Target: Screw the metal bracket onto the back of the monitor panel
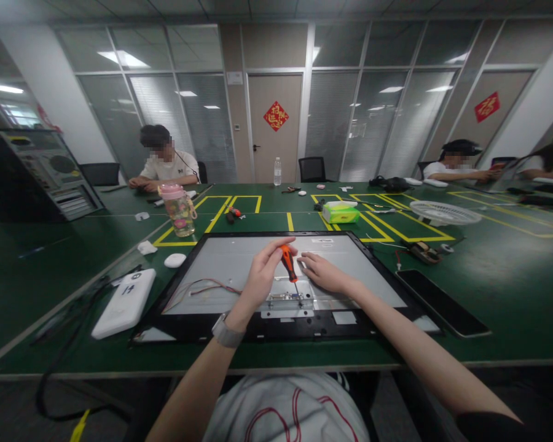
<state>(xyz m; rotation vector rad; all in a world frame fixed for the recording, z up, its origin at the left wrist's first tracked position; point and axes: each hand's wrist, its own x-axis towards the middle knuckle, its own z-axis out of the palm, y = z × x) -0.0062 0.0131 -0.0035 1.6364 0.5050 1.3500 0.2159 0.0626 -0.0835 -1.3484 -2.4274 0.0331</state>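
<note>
Orange-and-black screwdriver [288, 264]: held in the left hand [263, 270], handle against the fingers, shaft slanting down to the metal bracket [286, 314] just in front of that hand on the near side. Tip is at the small fittings there; can't tell if it's seated in a screw. Right hand [323, 272]: no tool, palm down, fingers loosely extended on the display panel [368, 279] just right of the screwdriver.

Panel is grey with a black frame, lying flat under both hands on the green table [249, 363]. Thin wires [207, 283] run across it left of the left hand. Watch [229, 331] on the left wrist.

Left of the left hand, off the panel: white slab-shaped device [125, 307] with dark marking, small white case [175, 261], pink-lidded bottle [179, 215] further out. PC tower [41, 175] far left.

Right of the right hand: black smartphone [442, 302] by the panel edge, small motor-like part [424, 252] beyond it, round white grille [445, 212] past that.

Beyond both hands: bright green pack [341, 213], clear water bottle [277, 172] near the far edge. Co-worker in white [177, 166] seated far left, another in a dark cap [458, 167] far right.
</note>
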